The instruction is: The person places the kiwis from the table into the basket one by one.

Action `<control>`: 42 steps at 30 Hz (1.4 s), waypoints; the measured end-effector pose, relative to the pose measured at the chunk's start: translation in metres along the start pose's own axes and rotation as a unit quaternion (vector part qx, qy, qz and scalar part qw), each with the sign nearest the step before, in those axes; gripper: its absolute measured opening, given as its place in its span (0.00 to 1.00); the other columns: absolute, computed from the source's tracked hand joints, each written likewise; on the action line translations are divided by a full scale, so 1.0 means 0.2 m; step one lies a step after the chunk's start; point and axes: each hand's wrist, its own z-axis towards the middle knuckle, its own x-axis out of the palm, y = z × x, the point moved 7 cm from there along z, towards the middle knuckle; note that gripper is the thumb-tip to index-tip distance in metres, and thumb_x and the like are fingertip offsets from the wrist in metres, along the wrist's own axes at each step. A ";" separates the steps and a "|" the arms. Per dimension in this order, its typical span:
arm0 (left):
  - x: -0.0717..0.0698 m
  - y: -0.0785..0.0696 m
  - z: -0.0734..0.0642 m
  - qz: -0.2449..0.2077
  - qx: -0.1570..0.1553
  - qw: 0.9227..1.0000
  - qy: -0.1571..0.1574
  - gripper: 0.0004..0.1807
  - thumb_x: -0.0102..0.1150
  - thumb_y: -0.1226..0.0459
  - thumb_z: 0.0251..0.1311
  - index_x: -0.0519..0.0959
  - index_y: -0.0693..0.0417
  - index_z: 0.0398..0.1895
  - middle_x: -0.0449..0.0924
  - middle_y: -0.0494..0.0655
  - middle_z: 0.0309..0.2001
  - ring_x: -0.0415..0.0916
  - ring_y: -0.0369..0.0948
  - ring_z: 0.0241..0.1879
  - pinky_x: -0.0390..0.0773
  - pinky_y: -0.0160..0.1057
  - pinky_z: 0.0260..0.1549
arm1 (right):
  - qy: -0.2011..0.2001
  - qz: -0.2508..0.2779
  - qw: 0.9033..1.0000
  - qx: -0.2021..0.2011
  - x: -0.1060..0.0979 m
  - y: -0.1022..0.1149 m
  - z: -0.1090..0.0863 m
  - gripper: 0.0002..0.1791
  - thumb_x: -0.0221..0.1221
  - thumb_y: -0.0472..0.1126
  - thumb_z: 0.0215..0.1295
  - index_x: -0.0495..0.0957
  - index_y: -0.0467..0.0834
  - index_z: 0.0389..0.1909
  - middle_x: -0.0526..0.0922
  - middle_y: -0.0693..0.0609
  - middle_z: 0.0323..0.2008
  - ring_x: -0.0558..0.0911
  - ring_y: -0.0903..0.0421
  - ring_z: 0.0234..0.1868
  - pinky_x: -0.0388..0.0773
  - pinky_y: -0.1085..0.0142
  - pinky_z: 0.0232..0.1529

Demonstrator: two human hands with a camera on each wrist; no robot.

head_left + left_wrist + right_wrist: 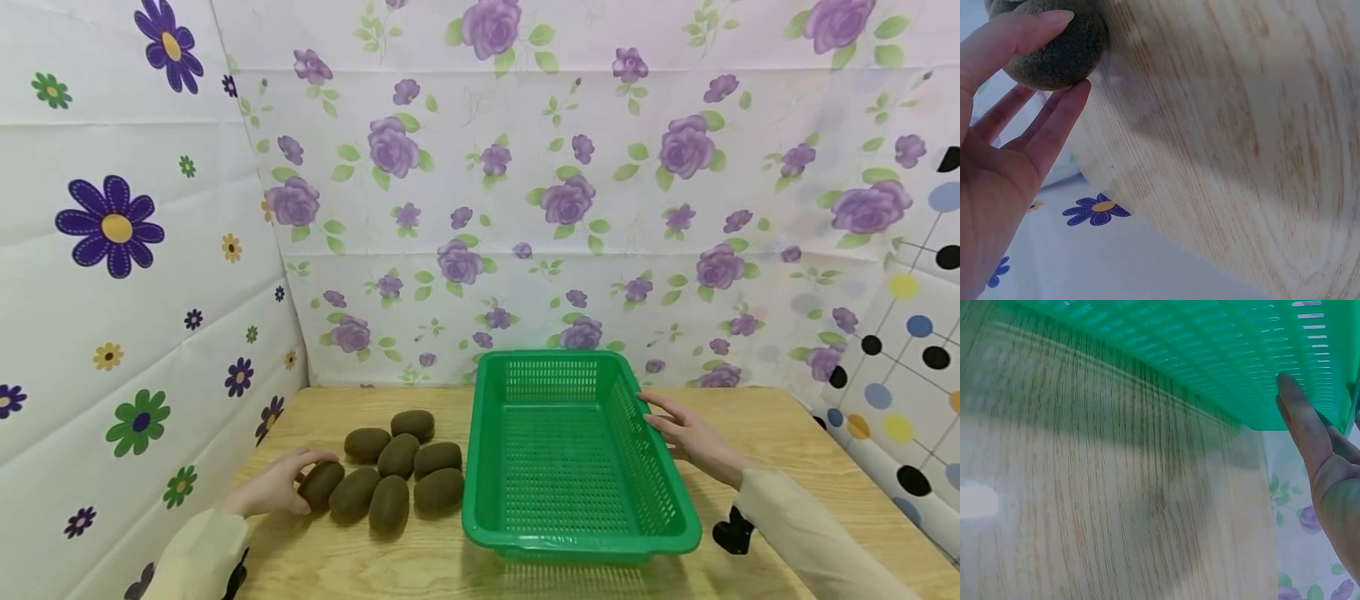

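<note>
Pale sleeves (813, 533), green slotted basket (562, 467), fuzzy brown oval kiwifruit (399, 457)

Tabletop (757, 425): pale wood, streaky grain, far corners rounded; far edge runs along back sheet (637, 208). That sheet white, w/ purple roses (393, 147) + grn lvs, horiz. creases. L sheet (45, 333) also white & creased: lg. dk-purple daisy (109, 225), yellow ctr; lower, grn flower (138, 423) w/ purple ctr; sm. yellow flower (108, 357) btwn. R sheet (922, 308), partly in frame: blk dot (936, 358), blue dot (919, 326), yellow dot (903, 286), orange dot (858, 427), thin grey lines. L-wrist view: wood close up, soft shadow across, another purple daisy (1099, 209) past table edge. R-wrist view: bright glare patch (977, 501) on wood, far L; rose print lower R.
</note>
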 end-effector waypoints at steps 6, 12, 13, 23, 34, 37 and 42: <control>-0.06 -0.01 0.00 0.003 0.002 1.000 -0.023 0.41 0.63 0.78 0.27 0.66 0.69 0.56 0.65 0.66 0.52 0.66 0.59 0.46 0.75 0.44 0.34 | 0.008 0.007 1.000 -0.009 0.00 0.00 0.01 0.32 0.46 0.44 0.70 0.44 0.48 0.71 0.39 0.37 0.67 0.61 0.37 0.59 0.69 0.48 0.47; -0.13 -0.05 0.01 -0.005 0.017 0.998 -0.055 0.40 0.66 0.79 0.27 0.66 0.72 0.55 0.68 0.67 0.48 0.68 0.58 0.42 0.76 0.43 0.32 | 0.013 0.009 1.000 -0.017 -0.01 0.02 0.02 0.32 0.46 0.44 0.70 0.44 0.47 0.71 0.42 0.35 0.66 0.63 0.38 0.58 0.70 0.48 0.46; -0.13 -0.05 0.01 -0.014 0.013 0.998 -0.054 0.40 0.66 0.79 0.29 0.65 0.72 0.55 0.68 0.67 0.48 0.69 0.57 0.41 0.76 0.42 0.32 | 0.014 0.012 1.000 -0.018 -0.01 0.02 0.02 0.32 0.45 0.43 0.70 0.43 0.47 0.71 0.43 0.34 0.66 0.64 0.38 0.57 0.70 0.48 0.46; -0.17 -0.07 0.06 -0.090 -0.038 0.993 -0.060 0.40 0.68 0.74 0.40 0.61 0.70 0.60 0.63 0.71 0.52 0.72 0.59 0.40 0.76 0.39 0.29 | 0.022 0.027 0.999 -0.022 0.00 0.03 0.02 0.32 0.44 0.41 0.71 0.42 0.45 0.71 0.50 0.30 0.63 0.69 0.39 0.53 0.70 0.48 0.45; -0.19 -0.14 0.17 -0.128 -0.068 0.985 -0.094 0.41 0.71 0.67 0.42 0.62 0.58 0.63 0.63 0.65 0.55 0.69 0.60 0.45 0.76 0.44 0.33 | 0.022 0.027 0.999 -0.018 0.01 0.02 0.01 0.32 0.45 0.41 0.71 0.42 0.45 0.71 0.45 0.32 0.65 0.69 0.39 0.54 0.70 0.49 0.46; -0.18 -0.19 0.22 -0.140 -0.073 0.982 -0.099 0.41 0.70 0.65 0.44 0.62 0.53 0.64 0.61 0.62 0.58 0.67 0.60 0.48 0.75 0.46 0.35 | 0.022 0.032 0.999 -0.019 0.01 0.02 0.01 0.32 0.44 0.40 0.71 0.42 0.45 0.71 0.45 0.31 0.65 0.69 0.39 0.53 0.71 0.49 0.45; -0.17 -0.27 0.31 -0.159 -0.067 0.980 -0.101 0.40 0.69 0.65 0.46 0.62 0.51 0.64 0.60 0.58 0.60 0.65 0.59 0.50 0.73 0.49 0.38 | 0.022 0.039 0.999 -0.019 0.01 0.02 0.00 0.32 0.44 0.40 0.71 0.41 0.43 0.70 0.46 0.30 0.64 0.70 0.38 0.53 0.71 0.49 0.45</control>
